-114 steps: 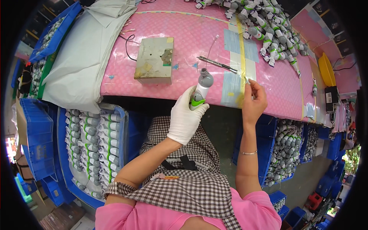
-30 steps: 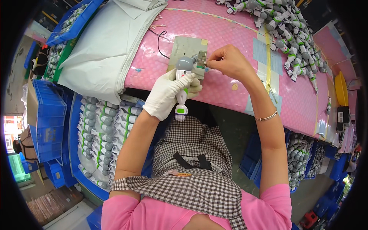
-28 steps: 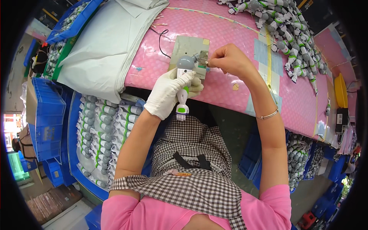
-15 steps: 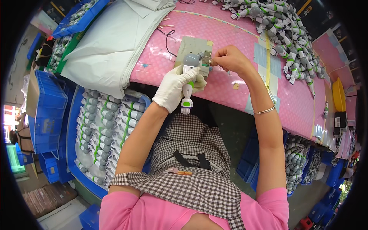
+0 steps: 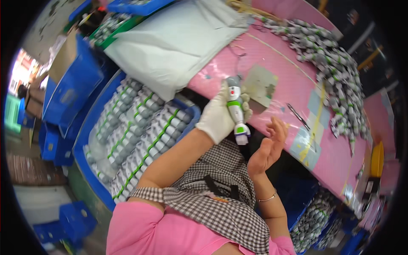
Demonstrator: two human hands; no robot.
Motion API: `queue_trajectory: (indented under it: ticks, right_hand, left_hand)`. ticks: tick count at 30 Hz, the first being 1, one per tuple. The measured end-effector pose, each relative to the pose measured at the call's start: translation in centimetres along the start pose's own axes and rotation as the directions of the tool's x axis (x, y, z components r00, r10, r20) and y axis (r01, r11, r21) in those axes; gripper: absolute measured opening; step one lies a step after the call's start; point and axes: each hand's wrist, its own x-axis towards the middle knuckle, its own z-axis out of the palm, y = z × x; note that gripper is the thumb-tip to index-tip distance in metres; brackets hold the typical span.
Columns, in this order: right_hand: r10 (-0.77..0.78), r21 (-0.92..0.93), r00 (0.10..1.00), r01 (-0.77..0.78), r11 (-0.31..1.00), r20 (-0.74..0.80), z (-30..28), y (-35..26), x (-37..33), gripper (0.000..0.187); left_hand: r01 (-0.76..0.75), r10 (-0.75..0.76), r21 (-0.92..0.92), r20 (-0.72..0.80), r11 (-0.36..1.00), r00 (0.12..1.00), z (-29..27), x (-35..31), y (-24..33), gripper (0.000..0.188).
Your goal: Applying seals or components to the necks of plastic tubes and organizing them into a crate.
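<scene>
White cotton covers the left hand (image 5: 219, 117), which is closed around a slim white-and-grey plastic toy figure with green bands (image 5: 236, 111). The figure is held upright over the near edge of the pink dotted tabletop (image 5: 276, 55), grey head up, feet toward the person's lap. The bare right hand (image 5: 267, 146) hovers just to the right of and below the figure — fingers spread, palm open, holding nothing and apart from the toy.

Handling notes:
- The figure appears to be a hard moulded shell; it is likely light and stiff, with a smooth surface that could slip on bare skin. The glove should give better purchase.
- The mid-body, between the two green bands, looks like the soundest place to take hold. The narrow end parts are probably the weaker points.

Surroundings:
- A pale green square pad (image 5: 260, 83) lies on the tabletop just beyond the figure.
- A heap of similar figures (image 5: 331, 55) lies at the far right.
- A blue plastic crate (image 5: 87, 140) to the left holds rows of packed figures (image 5: 136, 131).
- A grey-white cloth bundle (image 5: 178, 38) lies at the far left.
</scene>
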Motion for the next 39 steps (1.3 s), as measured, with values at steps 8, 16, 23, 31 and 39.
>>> queue_trajectory:
  ticks: [8,16,23,31,39]
  right_hand:
    - [-0.096,0.125,0.989,0.083,0.989,0.109,10.5,-0.7,-2.4,0.046]
    - [-0.1,0.189,0.94,0.039,0.981,0.327,12.5,-2.5,-4.2,0.042]
    - [0.205,-0.002,0.952,-0.21,0.978,0.226,3.6,-0.1,0.9,0.032]
    - [0.375,-0.02,0.925,-0.377,0.926,-0.056,-6.1,3.1,3.8,0.031]
    - [0.388,-0.176,0.92,-0.391,0.903,-0.056,-7.0,3.9,3.5,0.032]
  left_hand:
    - [-0.346,0.334,-0.085,-0.13,0.935,0.934,-2.4,-6.8,2.6,0.042]
    - [0.028,0.829,0.969,-0.225,0.246,0.511,-6.9,-23.2,16.2,0.049]
    - [0.792,0.585,-0.305,0.545,-0.529,0.601,-18.8,-40.1,27.3,0.023]
    - [0.775,0.73,-0.211,0.261,-0.596,0.632,-21.6,-42.3,28.7,0.021]
    - [0.755,0.739,-0.226,0.17,-0.615,0.652,-21.6,-44.0,30.2,0.024]
